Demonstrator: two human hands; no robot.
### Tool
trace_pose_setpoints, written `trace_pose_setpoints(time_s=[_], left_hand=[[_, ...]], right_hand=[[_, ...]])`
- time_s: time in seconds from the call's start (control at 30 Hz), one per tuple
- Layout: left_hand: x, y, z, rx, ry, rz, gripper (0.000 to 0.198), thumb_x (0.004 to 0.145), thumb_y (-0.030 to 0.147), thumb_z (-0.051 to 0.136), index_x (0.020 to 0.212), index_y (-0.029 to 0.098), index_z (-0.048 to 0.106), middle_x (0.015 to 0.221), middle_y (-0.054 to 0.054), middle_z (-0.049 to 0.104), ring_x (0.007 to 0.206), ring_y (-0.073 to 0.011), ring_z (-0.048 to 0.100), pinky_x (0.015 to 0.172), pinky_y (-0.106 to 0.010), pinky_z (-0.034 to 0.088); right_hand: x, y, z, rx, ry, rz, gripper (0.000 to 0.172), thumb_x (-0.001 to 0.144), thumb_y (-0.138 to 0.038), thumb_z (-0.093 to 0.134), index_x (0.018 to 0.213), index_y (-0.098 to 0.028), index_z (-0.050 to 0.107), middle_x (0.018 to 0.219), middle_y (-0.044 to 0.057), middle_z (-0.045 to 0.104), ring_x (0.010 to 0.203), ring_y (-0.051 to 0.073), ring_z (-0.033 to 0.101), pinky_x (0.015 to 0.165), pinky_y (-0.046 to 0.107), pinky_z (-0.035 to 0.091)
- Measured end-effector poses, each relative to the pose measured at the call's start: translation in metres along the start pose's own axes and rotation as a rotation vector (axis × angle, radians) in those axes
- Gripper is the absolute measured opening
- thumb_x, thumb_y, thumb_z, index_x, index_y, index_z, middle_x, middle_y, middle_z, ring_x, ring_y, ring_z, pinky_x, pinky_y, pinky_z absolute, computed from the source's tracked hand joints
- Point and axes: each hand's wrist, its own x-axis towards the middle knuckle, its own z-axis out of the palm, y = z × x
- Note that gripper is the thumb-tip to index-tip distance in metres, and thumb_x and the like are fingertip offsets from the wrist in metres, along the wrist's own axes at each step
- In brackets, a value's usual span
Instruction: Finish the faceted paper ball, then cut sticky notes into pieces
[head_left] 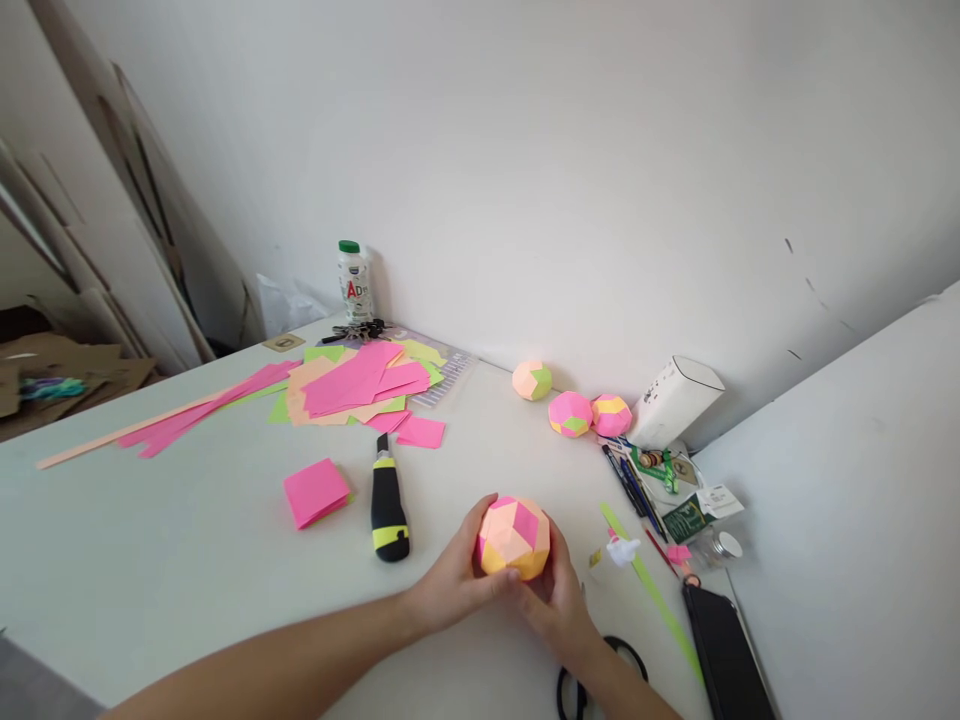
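Observation:
A folded paper ball [514, 537] of pink, orange and yellow facets sits low over the white table [187, 560]. My left hand [454, 580] cups its left side with the thumb up along it. My right hand [561, 600] wraps its right and lower side from below. Both hands are closed around the ball. Just left of my left hand lies a black and yellow utility knife [388, 503].
A pink note pad [316, 491], loose coloured sheets [360, 385] and paper strips [187, 415] lie at the left and back. Three more paper balls [570, 412] rest by the wall near a white box [673, 400]. Scissors [581, 685], a phone [726, 655], pens [634, 485] and a bottle [353, 280] are also about.

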Motion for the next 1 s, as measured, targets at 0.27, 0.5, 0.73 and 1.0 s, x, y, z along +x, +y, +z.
trace_pose_setpoints(time_s=[0.27, 0.5, 0.73, 1.0], left_hand=[[-0.0003, 0.0011, 0.0005, 0.032, 0.011, -0.011, 0.095, 0.078, 0.057, 0.067, 0.147, 0.020, 0.013, 0.141, -0.017, 0.040, 0.127, -0.0313, 0.045, 0.104, -0.047, 0.043], [-0.0001, 0.0004, -0.0002, 0.020, 0.011, -0.005, 0.096, 0.078, 0.057, 0.067, 0.147, 0.019, 0.013, 0.141, -0.018, 0.040, 0.128, -0.0318, 0.043, 0.106, -0.046, 0.041], [-0.0007, 0.0045, 0.0008, 0.014, 0.007, -0.018, 0.095, 0.077, 0.058, 0.068, 0.146, 0.020, 0.014, 0.140, -0.017, 0.041, 0.128, -0.0316, 0.045, 0.104, -0.047, 0.043], [0.0000, 0.0027, 0.0006, -0.001, 0.005, -0.013, 0.094, 0.077, 0.056, 0.068, 0.144, 0.019, 0.013, 0.140, -0.018, 0.039, 0.128, -0.0317, 0.044, 0.105, -0.047, 0.041]], right_hand=[[-0.0008, 0.0021, -0.0013, -0.031, 0.018, -0.009, 0.069, 0.084, -0.040, 0.068, 0.140, -0.025, 0.031, 0.140, 0.014, 0.047, 0.127, 0.027, 0.048, 0.106, 0.044, 0.042], [-0.0006, -0.0013, 0.0005, -0.027, 0.024, -0.015, 0.069, 0.083, -0.041, 0.069, 0.140, -0.025, 0.034, 0.139, 0.014, 0.048, 0.126, 0.028, 0.050, 0.105, 0.045, 0.043], [-0.0008, 0.0023, -0.0002, -0.042, 0.045, -0.022, 0.070, 0.083, -0.040, 0.070, 0.141, -0.024, 0.034, 0.139, 0.015, 0.050, 0.125, 0.029, 0.051, 0.104, 0.046, 0.044], [-0.0007, 0.0028, -0.0008, -0.043, 0.035, -0.024, 0.067, 0.084, -0.038, 0.069, 0.140, -0.027, 0.034, 0.141, 0.014, 0.048, 0.126, 0.028, 0.050, 0.104, 0.044, 0.044]])
